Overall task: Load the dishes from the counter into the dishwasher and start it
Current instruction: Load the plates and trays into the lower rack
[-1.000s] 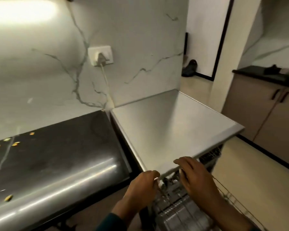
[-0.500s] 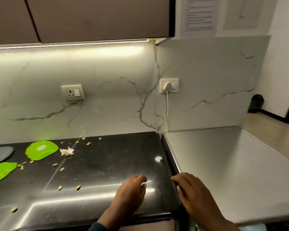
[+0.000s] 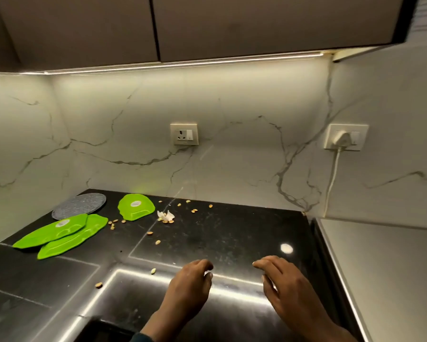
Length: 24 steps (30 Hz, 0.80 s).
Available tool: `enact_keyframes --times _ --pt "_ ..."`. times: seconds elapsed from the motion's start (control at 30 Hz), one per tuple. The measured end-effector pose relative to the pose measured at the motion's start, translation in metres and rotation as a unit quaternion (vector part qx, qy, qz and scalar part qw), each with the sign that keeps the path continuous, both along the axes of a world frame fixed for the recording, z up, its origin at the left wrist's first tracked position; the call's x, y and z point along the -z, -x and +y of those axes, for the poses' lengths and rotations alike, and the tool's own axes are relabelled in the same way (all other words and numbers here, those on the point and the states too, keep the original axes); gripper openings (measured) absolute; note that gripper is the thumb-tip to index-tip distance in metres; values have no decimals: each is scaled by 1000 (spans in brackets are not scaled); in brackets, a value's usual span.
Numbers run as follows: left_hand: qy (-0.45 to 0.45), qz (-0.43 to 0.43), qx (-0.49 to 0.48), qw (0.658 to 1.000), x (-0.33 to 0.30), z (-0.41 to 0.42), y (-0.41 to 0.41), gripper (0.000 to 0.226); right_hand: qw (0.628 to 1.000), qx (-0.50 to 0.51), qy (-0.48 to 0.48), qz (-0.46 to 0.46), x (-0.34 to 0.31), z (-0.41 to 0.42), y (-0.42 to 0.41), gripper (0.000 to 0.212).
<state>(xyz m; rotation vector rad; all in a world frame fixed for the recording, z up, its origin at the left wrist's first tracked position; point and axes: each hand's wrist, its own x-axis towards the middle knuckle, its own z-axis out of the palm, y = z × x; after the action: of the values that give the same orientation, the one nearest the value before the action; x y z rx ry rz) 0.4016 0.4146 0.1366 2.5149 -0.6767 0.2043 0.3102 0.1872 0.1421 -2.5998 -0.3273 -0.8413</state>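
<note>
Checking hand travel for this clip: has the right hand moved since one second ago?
Yes. The right hand has left the front edge of the steel dishwasher top and now hovers leftward over the black counter.

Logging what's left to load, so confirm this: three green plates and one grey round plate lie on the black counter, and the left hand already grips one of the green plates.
Wrong on the hand. The head view shows the left hand holding nothing, well apart from the green plates. The grey round plate and black counter are as stated.
</note>
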Motion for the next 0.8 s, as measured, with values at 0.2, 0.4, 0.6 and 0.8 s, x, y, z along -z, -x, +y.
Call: enact_keyframes --times 0.2,0.4,0.6,0.8 --pt "11 -5 -25 1000 1 57 -66 24 1000 -10 14 2 2 52 -60 46" --pt "29 5 -45 999 3 111 -108 24 999 -13 8 44 2 103 -102 50" --pt "51 15 -82 995 10 171 -138 23 996 -43 17 77 -4 159 -154 45" --pt "60 31 -160 985 24 236 -170 22 992 -98 32 77 5 220 -228 32"
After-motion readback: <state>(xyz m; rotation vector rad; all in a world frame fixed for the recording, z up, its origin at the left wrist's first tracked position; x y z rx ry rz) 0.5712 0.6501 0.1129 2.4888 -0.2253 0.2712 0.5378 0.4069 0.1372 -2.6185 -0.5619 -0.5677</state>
